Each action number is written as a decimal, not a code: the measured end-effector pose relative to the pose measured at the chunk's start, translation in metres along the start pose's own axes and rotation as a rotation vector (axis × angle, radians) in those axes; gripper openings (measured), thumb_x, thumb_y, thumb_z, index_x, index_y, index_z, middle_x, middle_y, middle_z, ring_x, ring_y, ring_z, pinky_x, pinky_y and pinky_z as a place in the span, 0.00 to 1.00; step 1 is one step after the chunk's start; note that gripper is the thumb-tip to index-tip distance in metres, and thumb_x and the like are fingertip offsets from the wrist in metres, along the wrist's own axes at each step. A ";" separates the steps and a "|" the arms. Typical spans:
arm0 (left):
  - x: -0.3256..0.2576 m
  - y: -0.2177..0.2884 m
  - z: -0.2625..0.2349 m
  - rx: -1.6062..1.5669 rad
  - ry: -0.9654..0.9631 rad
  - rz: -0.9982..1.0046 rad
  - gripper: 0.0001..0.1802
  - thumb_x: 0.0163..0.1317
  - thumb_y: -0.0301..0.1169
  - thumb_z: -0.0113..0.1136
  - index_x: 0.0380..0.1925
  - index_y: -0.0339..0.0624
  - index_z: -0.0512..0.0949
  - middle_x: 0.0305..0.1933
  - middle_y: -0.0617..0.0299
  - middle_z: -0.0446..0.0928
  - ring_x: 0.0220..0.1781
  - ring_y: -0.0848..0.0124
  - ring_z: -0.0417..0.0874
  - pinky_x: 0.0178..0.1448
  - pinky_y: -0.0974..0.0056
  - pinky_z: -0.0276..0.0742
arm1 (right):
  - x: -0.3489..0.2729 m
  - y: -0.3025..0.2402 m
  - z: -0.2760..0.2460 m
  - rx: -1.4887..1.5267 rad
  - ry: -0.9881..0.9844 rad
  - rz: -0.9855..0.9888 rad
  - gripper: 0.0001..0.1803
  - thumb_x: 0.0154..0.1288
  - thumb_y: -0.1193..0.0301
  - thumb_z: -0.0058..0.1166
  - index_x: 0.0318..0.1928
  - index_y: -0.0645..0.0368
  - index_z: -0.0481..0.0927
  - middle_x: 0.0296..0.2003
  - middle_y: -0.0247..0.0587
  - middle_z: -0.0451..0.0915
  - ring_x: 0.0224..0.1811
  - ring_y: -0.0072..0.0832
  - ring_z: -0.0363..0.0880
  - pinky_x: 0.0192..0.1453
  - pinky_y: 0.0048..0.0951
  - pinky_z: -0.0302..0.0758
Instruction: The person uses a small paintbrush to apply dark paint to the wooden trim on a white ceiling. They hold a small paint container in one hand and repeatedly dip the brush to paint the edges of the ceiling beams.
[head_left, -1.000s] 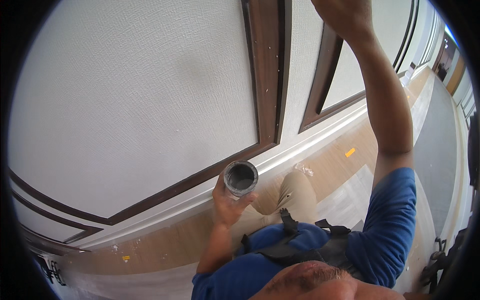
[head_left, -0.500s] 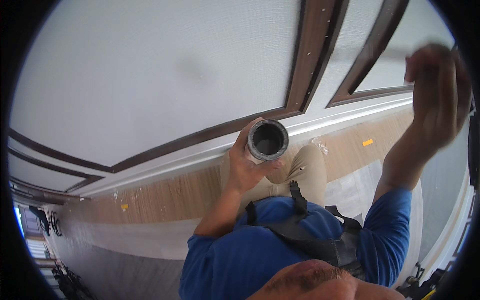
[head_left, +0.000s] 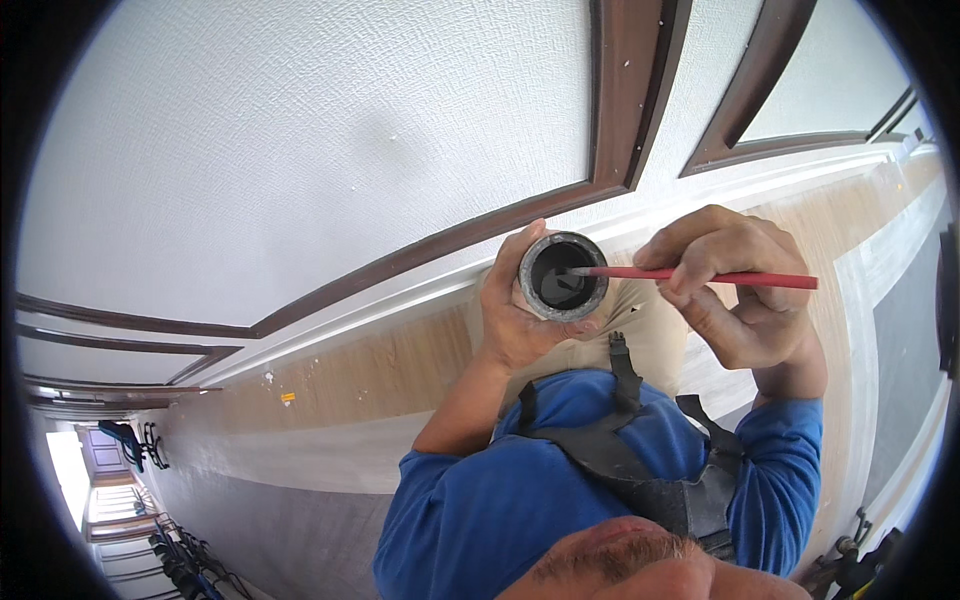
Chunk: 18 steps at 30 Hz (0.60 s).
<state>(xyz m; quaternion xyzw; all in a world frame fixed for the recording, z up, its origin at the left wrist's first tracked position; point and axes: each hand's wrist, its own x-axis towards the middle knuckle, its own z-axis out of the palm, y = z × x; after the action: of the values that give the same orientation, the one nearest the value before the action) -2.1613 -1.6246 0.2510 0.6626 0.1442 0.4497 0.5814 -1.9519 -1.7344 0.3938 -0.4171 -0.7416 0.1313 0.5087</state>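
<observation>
My left hand (head_left: 515,310) is wrapped round a round can (head_left: 598,262) with a dark rim, held upright so that I look down into it. Dark paint (head_left: 560,295) lies inside. Between the thumb and fingers of my right hand (head_left: 745,285) is a slim paintbrush (head_left: 640,273) with a red handle, pinched near its middle. The brush's tip reaches over the rim into the can; whether it touches the paint I cannot tell. Both hands are in front of my body, close to the wall (head_left: 350,150).
Dark brown moulding (head_left: 612,100) frames the white textured wall panels. A white baseboard (head_left: 420,295) runs along the wall above a wood-look floor (head_left: 340,385). An orange piece (head_left: 288,398) lies on the floor to the left. Bicycles (head_left: 190,560) stand at the far left.
My right hand has come down from the upper right to the can, bringing the brush tip into it. The can in my left hand has shifted slightly right in view.
</observation>
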 end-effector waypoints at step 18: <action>0.004 -0.003 -0.002 0.163 -0.022 0.224 0.62 0.37 0.43 0.88 0.71 0.37 0.61 0.62 0.47 0.73 0.60 0.62 0.80 0.62 0.58 0.79 | 0.001 0.010 0.010 0.063 -0.036 -0.002 0.10 0.55 0.83 0.60 0.36 0.57 0.77 0.31 0.43 0.84 0.38 0.35 0.88 0.40 0.31 0.84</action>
<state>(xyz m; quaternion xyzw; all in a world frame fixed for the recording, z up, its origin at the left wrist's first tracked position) -2.1598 -1.6199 0.2496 0.7244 0.0989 0.4912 0.4735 -1.9562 -1.7256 0.3838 -0.3977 -0.7465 0.1618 0.5084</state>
